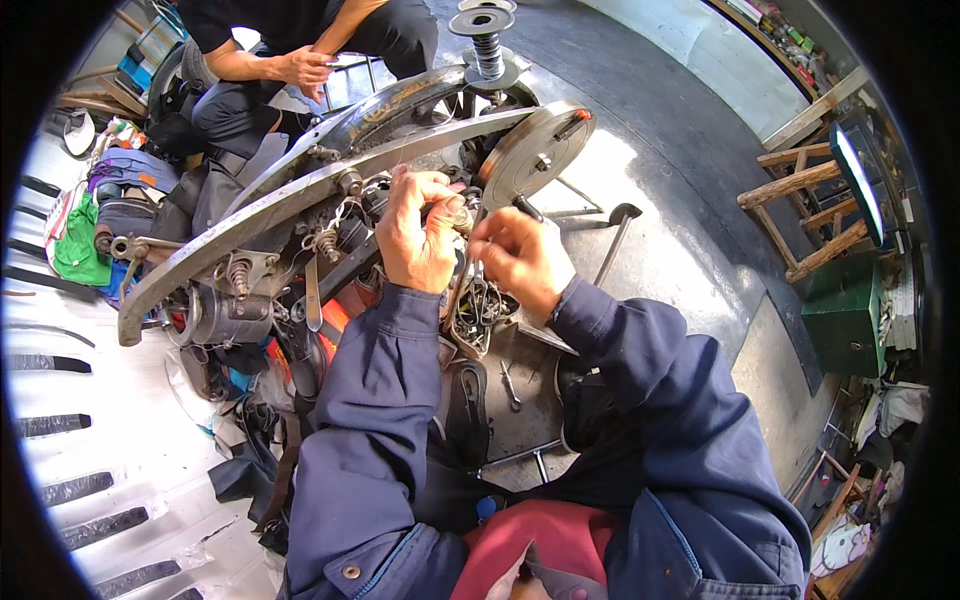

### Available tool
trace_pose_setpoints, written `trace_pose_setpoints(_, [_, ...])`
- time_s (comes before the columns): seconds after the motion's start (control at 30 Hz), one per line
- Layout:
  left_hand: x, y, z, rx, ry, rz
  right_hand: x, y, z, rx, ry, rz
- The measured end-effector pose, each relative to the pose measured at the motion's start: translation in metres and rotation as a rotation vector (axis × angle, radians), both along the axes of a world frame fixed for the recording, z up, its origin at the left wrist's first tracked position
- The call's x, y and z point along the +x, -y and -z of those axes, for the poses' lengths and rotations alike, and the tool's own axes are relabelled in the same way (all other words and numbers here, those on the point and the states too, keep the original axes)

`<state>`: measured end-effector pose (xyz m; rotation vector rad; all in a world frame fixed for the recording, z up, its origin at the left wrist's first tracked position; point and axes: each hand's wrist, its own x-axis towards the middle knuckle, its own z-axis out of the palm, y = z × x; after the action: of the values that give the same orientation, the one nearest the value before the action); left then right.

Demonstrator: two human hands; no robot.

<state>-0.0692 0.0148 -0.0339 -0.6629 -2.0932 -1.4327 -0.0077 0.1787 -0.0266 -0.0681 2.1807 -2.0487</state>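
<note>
Holding left hand (418, 238), right hand (524, 262) near handwheel (515, 165), for control I guess; fingers curled, can't tell on what.

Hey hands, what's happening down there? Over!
Left hand, right hand: fingers curled, contents unclear. Grey wheel just beyond. Wound spool upright, farther back.

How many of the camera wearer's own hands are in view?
2: the left hand, fingers curled, raised before the machine's long metal arm; and the right hand, fingers curled, just below the grey wheel in the picture. Neither is hidden.
</note>
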Motion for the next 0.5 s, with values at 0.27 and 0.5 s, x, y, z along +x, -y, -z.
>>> trace_pose_setpoints(0.27, [-0.001, -0.001, 0.001, 0.032, -0.002, 0.029, 0.003, 0.0, -0.033, 0.123, 0.055, -0.397])
trace_pose_setpoints(0.5, [0.004, -0.004, -0.005, 0.062, 0.057, -0.018, 0.017, -0.03, -0.079, 0.004, 0.016, -0.613])
